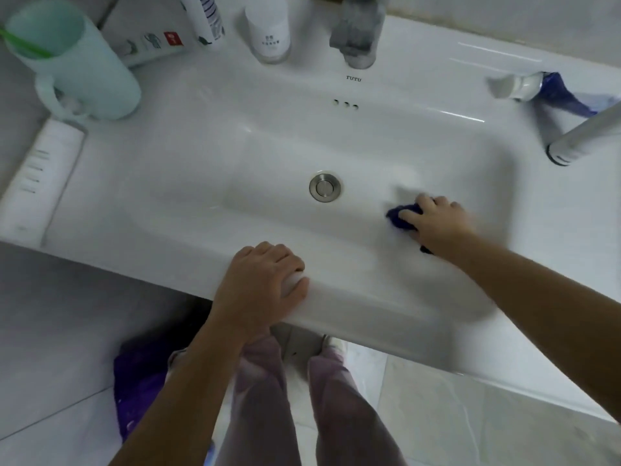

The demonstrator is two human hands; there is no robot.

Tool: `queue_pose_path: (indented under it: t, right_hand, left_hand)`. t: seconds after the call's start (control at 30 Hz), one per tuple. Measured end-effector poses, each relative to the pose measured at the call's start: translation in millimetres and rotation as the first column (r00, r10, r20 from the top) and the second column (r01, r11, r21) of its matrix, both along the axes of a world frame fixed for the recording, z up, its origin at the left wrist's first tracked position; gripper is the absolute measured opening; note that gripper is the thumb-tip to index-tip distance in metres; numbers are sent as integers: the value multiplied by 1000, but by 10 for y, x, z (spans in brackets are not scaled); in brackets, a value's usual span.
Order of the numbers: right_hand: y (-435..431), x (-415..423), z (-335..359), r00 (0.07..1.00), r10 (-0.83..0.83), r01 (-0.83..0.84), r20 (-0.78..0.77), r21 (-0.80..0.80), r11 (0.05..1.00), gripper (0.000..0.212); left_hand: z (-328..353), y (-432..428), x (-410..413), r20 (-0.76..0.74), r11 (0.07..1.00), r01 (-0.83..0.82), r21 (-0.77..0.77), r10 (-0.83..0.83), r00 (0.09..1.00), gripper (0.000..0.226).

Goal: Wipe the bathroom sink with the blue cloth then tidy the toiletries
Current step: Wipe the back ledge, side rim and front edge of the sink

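The white sink (336, 136) fills the view, with a steel drain (325, 186) in the middle of the basin. My right hand (437, 218) presses a crumpled blue cloth (401, 217) against the basin floor, right of the drain. My left hand (265, 284) grips the sink's front rim, fingers curled over the edge. Toiletries stand along the back ledge: a mint green cup (74, 58) holding a green toothbrush, a white tube (205, 18), a flat box (151, 38) and a small white bottle (268, 28).
The grey faucet (358, 31) rises at the back centre. A squeezed blue and white toothpaste tube (551, 90) lies at the back right near a chrome bar (584, 136). A white tube (40, 176) lies on the left ledge. A purple bag (141, 378) sits on the floor.
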State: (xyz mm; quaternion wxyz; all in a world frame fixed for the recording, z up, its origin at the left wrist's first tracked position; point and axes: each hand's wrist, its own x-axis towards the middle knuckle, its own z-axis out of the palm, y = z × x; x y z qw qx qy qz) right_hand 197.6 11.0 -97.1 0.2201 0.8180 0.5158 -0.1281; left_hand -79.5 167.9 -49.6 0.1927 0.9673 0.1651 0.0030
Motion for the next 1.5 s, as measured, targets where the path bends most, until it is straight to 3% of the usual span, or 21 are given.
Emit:
queue_pose_path:
  t: [0.1,0.23,0.3,0.37,0.47,0.67,0.8,0.9,1.0,1.1,1.2,1.37,1.5]
  right_hand:
    - [204,245,29,953,-301,298,27,82,951,39]
    - [-77,-108,20,957,-202,226,-210,99,969,46]
    - [-236,-382,36,911,-198,252,-363,110,961,47]
    - [-321,-543,80,827,-293,376,-480,86,922,43]
    - [-397,-613,212,628,-428,547,-650,-22,837,35]
    - [-587,-801,622,376,-433,755,-819,-1,656,25]
    - [-780,-1015,908,419,-376,818,-826,165,550,34]
    - [-1048,-1086,1087,500,-387,845,-775,339,413,39]
    - [-1359,-1070,1218,542,-454,839,-707,491,235,38]
    - [-1639,-1045,1222,543,-567,802,-620,583,131,38]
    - [-1830,-998,1116,545,-641,768,-540,629,123,40]
    - [-1942,-959,915,564,-629,776,-535,604,181,42]
    - [-1901,-991,995,477,-759,836,-443,496,235,54]
  left_hand:
    - [7,-1,3,0,999,-33,-24,33,999,32]
    - [29,-5,16,-3,998,-51,-39,51,999,33]
    - [46,-6,17,-7,998,-51,-34,51,999,34]
    - [60,-4,21,-15,998,-52,-38,52,999,34]
    - [71,-17,15,-26,998,-56,-34,56,998,33]
    - [161,-71,60,-79,994,-68,-85,61,995,50]
    - [382,-223,252,-33,992,-36,-124,32,999,60]
    - [542,-398,455,39,995,47,-83,-44,998,51]
    - [710,-622,654,87,992,124,-34,-121,989,44]
    - [824,-817,789,123,986,167,9,-167,978,43]
    - [877,-962,853,131,983,177,49,-182,974,42]
    - [879,-1144,887,95,979,189,80,-196,976,42]
    - [876,-1123,904,91,982,156,107,-166,982,43]
